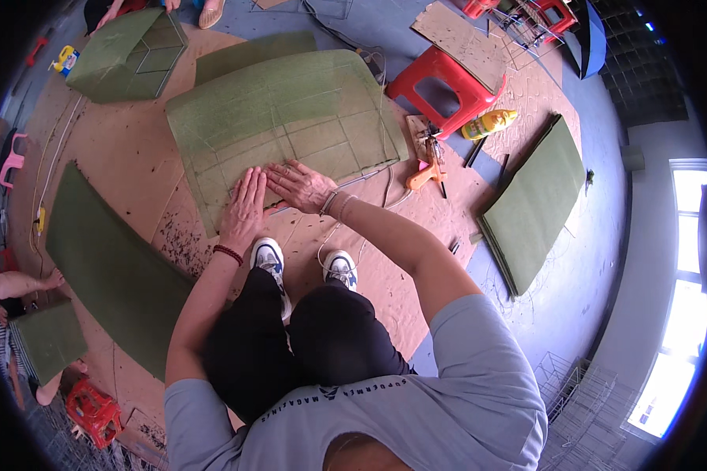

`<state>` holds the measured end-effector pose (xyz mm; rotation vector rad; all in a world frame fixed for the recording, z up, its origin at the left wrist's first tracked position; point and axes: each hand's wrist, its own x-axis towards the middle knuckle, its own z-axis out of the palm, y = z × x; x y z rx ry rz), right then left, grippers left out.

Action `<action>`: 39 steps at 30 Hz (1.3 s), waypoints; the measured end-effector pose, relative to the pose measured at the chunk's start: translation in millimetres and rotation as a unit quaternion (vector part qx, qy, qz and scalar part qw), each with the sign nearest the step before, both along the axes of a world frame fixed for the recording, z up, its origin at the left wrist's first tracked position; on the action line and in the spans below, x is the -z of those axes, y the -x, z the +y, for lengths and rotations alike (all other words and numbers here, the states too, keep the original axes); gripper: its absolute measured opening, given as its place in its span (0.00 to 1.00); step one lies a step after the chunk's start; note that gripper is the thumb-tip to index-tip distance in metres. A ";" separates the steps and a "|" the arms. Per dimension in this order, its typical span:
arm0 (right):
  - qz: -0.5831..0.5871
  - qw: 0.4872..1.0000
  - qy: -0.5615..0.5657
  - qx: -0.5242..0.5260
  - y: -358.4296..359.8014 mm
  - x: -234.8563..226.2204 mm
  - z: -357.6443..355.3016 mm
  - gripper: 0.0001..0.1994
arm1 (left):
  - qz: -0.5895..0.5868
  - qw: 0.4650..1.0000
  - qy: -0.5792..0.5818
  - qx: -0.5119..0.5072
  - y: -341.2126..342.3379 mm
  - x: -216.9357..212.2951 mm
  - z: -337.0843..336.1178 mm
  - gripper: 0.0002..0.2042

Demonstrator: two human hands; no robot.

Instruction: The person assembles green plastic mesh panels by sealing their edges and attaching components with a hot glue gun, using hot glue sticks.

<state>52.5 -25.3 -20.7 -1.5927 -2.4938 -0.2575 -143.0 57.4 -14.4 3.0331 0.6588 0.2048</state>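
Observation:
Both my hands lie flat on the near edge of a green sheet (pixel 267 110) that covers a wire grid frame. The grid's lines show through the sheet. My left hand (pixel 246 206) has its fingers stretched forward, close together. Beside it, my right hand (pixel 300 187) is laid with its fingers spread, pointing left. The two hands almost touch, and neither grips anything that I can see. An orange glue gun (pixel 426 174) rests to the right of the frame, with a cable near it. What lies under my palms is hidden.
Right of me is a stack of green sheets (pixel 538 208); a large green sheet (pixel 110 267) lies left. A red stool (pixel 448 90) carries cardboard, with a yellow bottle (pixel 489 124) beside it. Co-workers handle green pieces at upper left and lower left. Wire racks (pixel 577 392) stand lower right.

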 end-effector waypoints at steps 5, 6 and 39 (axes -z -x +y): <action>0.025 0.999 0.027 0.011 2.9 -8.3 -2.4 0.35 | 0.025 0.999 -0.042 0.007 3.5 -0.3 -1.3 0.38; 0.054 0.998 0.036 0.000 -1.7 -11.6 -6.0 0.37 | 0.035 0.999 -0.018 0.007 4.5 -1.4 -1.6 0.38; 0.007 0.999 0.038 0.015 -18.4 -8.7 -7.8 0.32 | -0.054 0.995 0.087 0.019 -25.8 1.7 -5.9 0.41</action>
